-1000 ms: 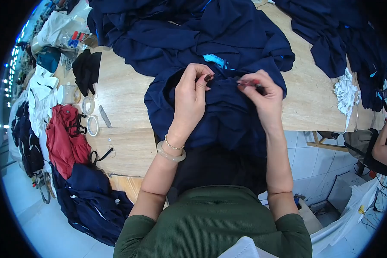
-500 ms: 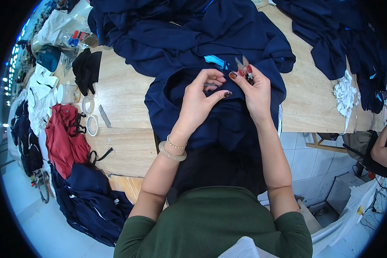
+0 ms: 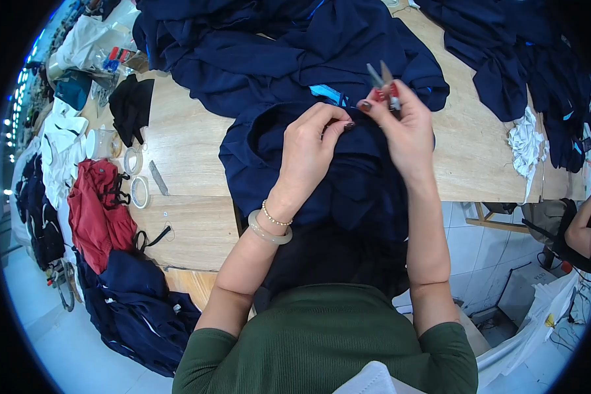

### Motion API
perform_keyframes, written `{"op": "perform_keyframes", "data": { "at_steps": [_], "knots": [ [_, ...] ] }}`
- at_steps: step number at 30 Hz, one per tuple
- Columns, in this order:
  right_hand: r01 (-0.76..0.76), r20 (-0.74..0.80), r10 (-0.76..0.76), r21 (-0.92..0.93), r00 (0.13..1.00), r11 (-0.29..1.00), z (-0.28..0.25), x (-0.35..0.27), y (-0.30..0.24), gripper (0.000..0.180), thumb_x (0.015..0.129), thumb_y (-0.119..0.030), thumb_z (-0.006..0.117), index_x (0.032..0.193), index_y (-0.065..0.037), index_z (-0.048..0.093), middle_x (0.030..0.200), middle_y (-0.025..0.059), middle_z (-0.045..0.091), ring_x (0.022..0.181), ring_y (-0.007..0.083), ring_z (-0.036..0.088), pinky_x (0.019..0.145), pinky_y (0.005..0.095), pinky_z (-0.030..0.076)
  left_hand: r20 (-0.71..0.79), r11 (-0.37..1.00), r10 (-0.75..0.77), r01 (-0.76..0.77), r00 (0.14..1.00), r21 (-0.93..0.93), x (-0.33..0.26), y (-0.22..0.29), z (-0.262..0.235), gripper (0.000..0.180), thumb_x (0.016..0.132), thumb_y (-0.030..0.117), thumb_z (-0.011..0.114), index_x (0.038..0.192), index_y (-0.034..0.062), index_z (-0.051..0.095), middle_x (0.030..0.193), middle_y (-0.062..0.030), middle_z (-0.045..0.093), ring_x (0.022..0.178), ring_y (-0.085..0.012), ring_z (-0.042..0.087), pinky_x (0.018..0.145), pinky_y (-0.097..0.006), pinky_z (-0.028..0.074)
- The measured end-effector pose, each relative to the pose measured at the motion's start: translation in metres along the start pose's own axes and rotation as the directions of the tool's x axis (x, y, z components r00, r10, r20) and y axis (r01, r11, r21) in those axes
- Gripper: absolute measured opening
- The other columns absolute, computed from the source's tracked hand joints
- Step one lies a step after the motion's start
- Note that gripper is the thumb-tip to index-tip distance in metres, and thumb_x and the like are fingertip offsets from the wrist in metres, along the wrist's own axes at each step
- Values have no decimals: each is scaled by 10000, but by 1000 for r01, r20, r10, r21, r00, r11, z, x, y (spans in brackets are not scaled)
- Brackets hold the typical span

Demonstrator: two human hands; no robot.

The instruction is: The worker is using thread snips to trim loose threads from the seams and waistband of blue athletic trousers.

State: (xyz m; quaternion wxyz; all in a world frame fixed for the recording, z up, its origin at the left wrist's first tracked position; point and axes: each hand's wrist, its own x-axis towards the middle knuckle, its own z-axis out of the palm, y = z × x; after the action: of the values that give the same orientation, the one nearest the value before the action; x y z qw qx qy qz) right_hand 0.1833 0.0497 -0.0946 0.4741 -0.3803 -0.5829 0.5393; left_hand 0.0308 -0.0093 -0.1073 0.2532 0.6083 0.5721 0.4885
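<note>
A navy garment [image 3: 348, 174] lies bunched in front of me, over the table's near edge. Above its folds, my left hand [image 3: 310, 146] is closed in a pinch, thumb pressed to the fingers. What sits between those fingertips is too small to make out. My right hand [image 3: 404, 134] grips thread snips [image 3: 385, 85] with red on the handles, their two pointed blades apart and aimed away from me. Close beyond my left fingertips, a light blue strip [image 3: 326, 90] shows on the navy cloth.
More navy garments [image 3: 243, 59] are heaped at the back. Left lie tape rolls [image 3: 140, 192], a grey flat strip [image 3: 158, 178], black cloth [image 3: 131, 108] and a red garment [image 3: 102, 210]. White scraps [image 3: 526, 148] hang at the right edge, near another person's arm [image 3: 581, 230].
My right hand has moved right and slightly away with the snips, widening the gap between my hands. My left fingers, loosely apart before, have closed into a pinch.
</note>
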Motion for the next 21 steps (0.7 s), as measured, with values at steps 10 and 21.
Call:
{"op": "perform_keyframes", "data": {
  "at_steps": [10, 21],
  "knots": [
    [149, 79, -127, -628, 989, 764, -41, -27, -16, 223, 872, -200, 727, 1037, -50, 713, 866, 50, 586, 842, 213, 476, 758, 315, 401, 48, 998, -67, 66, 997, 20, 2, -5, -4, 58, 953, -9, 585, 987, -23, 630, 841, -74, 680, 725, -126, 651, 676, -231, 523],
    [329, 142, -352, -762, 925, 557, -31, -27, -9, 207, 774, -210, 804, 927, -98, 721, 826, 5, 546, 835, 201, 462, 790, 340, 356, 50, 998, -65, 66, 997, -23, 7, -2, -5, 27, 927, -3, 596, 945, -23, 591, 868, -151, 656, 762, -301, 667, 686, -338, 518]
  ]
}}
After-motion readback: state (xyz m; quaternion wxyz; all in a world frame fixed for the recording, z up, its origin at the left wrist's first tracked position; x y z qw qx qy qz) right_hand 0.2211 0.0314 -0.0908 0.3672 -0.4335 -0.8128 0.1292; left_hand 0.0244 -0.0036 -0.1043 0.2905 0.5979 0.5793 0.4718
